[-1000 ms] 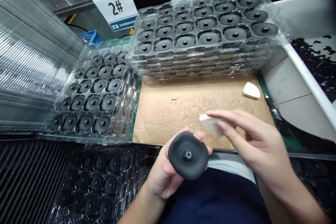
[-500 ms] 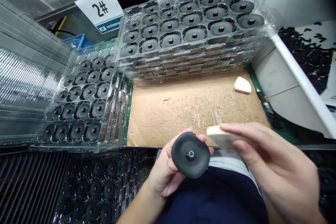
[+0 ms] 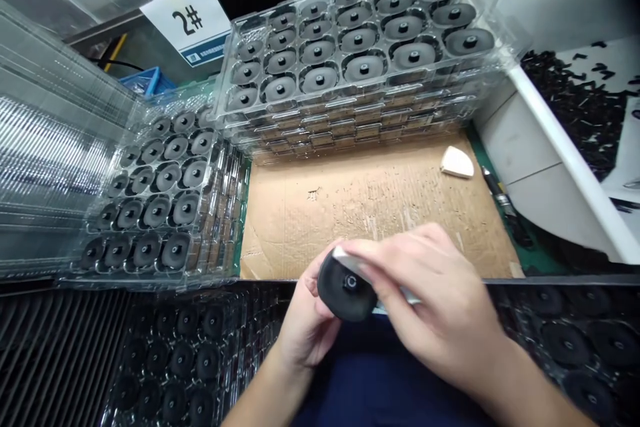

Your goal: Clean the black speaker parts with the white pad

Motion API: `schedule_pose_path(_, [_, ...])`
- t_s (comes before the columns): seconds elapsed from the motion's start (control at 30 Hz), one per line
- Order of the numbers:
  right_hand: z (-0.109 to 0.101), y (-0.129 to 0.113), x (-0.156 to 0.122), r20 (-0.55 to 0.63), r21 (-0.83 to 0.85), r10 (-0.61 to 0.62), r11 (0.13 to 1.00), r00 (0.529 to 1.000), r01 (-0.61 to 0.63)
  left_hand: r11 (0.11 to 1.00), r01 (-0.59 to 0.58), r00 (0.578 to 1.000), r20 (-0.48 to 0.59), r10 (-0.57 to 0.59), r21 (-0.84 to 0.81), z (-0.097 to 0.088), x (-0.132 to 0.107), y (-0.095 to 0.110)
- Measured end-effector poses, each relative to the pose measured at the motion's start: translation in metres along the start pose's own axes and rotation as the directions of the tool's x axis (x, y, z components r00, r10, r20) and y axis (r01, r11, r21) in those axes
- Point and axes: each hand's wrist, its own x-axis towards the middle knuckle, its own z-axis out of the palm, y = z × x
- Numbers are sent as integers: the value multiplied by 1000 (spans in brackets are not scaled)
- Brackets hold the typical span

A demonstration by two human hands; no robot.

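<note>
My left hand [image 3: 307,327] holds a matte black disc [image 3: 340,290] with a central stud, its face tilted up. My right hand [image 3: 430,300] pinches a pale foam sponge wedge [image 3: 347,256] and lies over the disc, with the sponge against the disc's upper face. The fingers hide most of the sponge and part of the disc. A second pale sponge wedge [image 3: 457,163] rests on the cardboard sheet [image 3: 350,213], beyond my hands.
Stacked clear trays of black discs [image 3: 350,53] stand behind the cardboard, with another tray [image 3: 160,193] at left. Dark trays [image 3: 175,353] lie below. A slim black tool [image 3: 505,203] lies at right, beside a white-walled bin [image 3: 570,107] of black scraps.
My right hand has moved left and down, bringing the sponge from beside the disc onto its face. The left hand has tilted the disc slightly. The view has shifted a little.
</note>
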Motion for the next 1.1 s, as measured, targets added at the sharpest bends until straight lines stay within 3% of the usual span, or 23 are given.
schedule_pose_path(0.1, [-10, 4, -22, 191, 168, 162, 966, 968, -195, 993, -77, 992, 98, 85, -84, 1, 1, 9])
schedule_pose_path(0.2, [-12, 15, -47, 324, 334, 313, 845, 893, -417, 987, -87, 981, 159, 108, -133, 3, 1, 14])
schedule_pose_path(0.27, [-7, 24, -59, 306, 351, 473, 751, 826, -559, 986, -77, 981, 167, 102, -151, 5, 2, 15])
schedule_pose_path(0.33, [-3, 27, -60, 191, 341, 574, 722, 796, -602, 985, -62, 983, 159, 88, -163, 7, 3, 15])
schedule_pose_path(0.43, [0, 18, -45, -55, 249, 543, 820, 838, -515, 985, -39, 991, 123, 60, -168, 10, 4, 13])
schedule_pose_path(0.5, [2, 4, -28, -140, 138, 370, 926, 919, -352, 985, -27, 995, 86, 42, -170, 11, 2, 12])
schedule_pose_path(0.57, [5, -10, -13, -133, 40, 115, 993, 984, -110, 985, -25, 997, 66, 37, -172, 11, 0, 11])
schedule_pose_path(0.63, [8, -19, -3, -47, 17, -62, 998, 997, 63, 984, -52, 996, 64, 64, -169, 10, -4, 11])
schedule_pose_path(0.7, [11, -22, 2, 107, 90, -87, 993, 990, 78, 979, -107, 992, 40, 116, -174, 9, -6, 10])
schedule_pose_path(0.77, [14, -22, 4, 249, 136, -52, 991, 967, 18, 976, -137, 990, 1, 140, -169, 10, -8, 8])
schedule_pose_path(0.8, [16, -21, 4, 249, 126, -31, 992, 968, -1, 979, -127, 992, -14, 127, -157, 11, -9, 6])
schedule_pose_path(0.87, [19, -21, 4, 121, 61, -21, 998, 992, 13, 989, -63, 998, -12, 62, -131, 14, -10, 4])
schedule_pose_path(0.93, [19, -22, 2, 30, 39, -78, 996, 996, 77, 990, -28, 999, 35, 33, -137, 16, -11, 4])
schedule_pose_path(1.03, [5, -22, -9, 170, 115, -148, 985, 974, 130, 982, -56, 988, 129, 80, -180, 14, -15, 7])
schedule_pose_path(1.1, [-7, -21, -16, 222, 74, -75, 995, 972, 60, 983, -61, 988, 129, 84, -175, 12, -18, 9])
